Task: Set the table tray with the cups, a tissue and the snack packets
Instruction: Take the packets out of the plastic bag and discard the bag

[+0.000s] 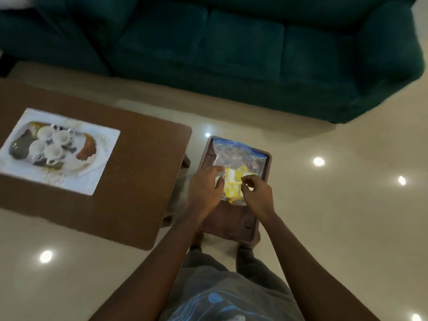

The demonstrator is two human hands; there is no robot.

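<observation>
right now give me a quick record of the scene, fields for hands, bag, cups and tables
left hand: on the clear bag, fingers spread
right hand: pinching at the bag's near end
clear bag: lies on the small brown stool, yellow packets inside
cups: four white ones, grouped on the tray
tray: on the brown table
behind: green sofa

Single head-worn wide-angle view, looking steeply down and forward from standing height. Own torso at 6 o'clock, both forearms reaching up toward centre. Brown tray (251,224) on the floor close below, just right of centre; brown table (129,163) at 9 o'clock; green sofa (231,42) across 12 o'clock, farthest off. Edges bowed by lens.
</observation>
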